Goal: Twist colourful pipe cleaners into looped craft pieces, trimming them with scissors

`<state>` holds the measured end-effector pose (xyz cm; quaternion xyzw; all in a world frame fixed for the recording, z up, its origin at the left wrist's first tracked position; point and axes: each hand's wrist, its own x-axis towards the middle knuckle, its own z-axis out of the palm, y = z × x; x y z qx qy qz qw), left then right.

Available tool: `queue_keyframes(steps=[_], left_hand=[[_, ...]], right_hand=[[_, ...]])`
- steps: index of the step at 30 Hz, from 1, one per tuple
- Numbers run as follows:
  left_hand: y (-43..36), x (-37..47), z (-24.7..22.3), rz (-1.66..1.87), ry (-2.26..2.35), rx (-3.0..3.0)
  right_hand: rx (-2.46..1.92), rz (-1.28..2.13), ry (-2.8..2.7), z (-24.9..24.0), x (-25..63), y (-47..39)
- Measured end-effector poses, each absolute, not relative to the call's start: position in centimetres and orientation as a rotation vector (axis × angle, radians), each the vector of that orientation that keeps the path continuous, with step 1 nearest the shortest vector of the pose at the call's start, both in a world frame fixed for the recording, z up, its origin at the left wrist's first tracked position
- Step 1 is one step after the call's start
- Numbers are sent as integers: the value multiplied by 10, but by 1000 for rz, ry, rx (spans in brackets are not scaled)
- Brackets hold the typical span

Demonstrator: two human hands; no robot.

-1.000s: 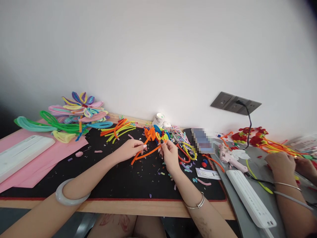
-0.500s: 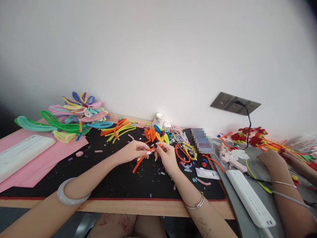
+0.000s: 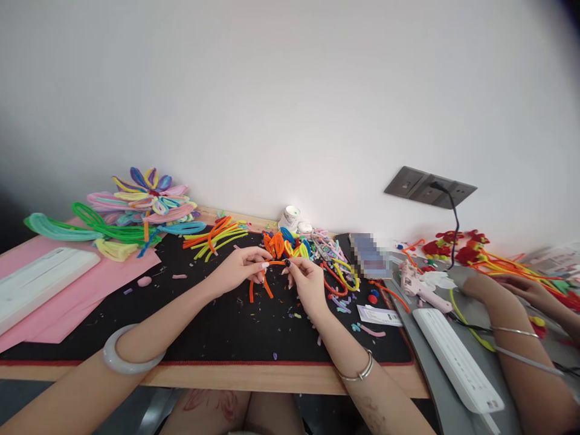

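Observation:
Between my hands a short stretch of orange pipe cleaner runs level above the black mat. My left hand pinches its left part, and two orange ends hang below those fingers. At the right end, my right hand pinches it between thumb and forefinger. Just behind my hands lie bundled orange loops and yellow loops. An orange and yellow bundle of pipe cleaners rests on the mat behind my left hand.
Pipe cleaner flowers and a white box are at left. A white cup stands by the wall. Rightward are a phone, a glue gun, a power strip and another person's arm.
The orange piece now stretches level between my fingertips, with two ends hanging where one slanted before. My hands are slightly farther apart. The other person's hands have shifted a little.

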<state>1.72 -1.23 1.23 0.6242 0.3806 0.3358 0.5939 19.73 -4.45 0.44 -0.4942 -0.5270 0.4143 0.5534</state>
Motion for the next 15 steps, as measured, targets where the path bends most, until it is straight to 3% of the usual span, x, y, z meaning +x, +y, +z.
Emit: queue_keyframes(steps=[15], left_hand=[[-11, 14, 10, 806, 864, 1310]], right_hand=[[-1191, 976, -1469, 2, 199, -46]])
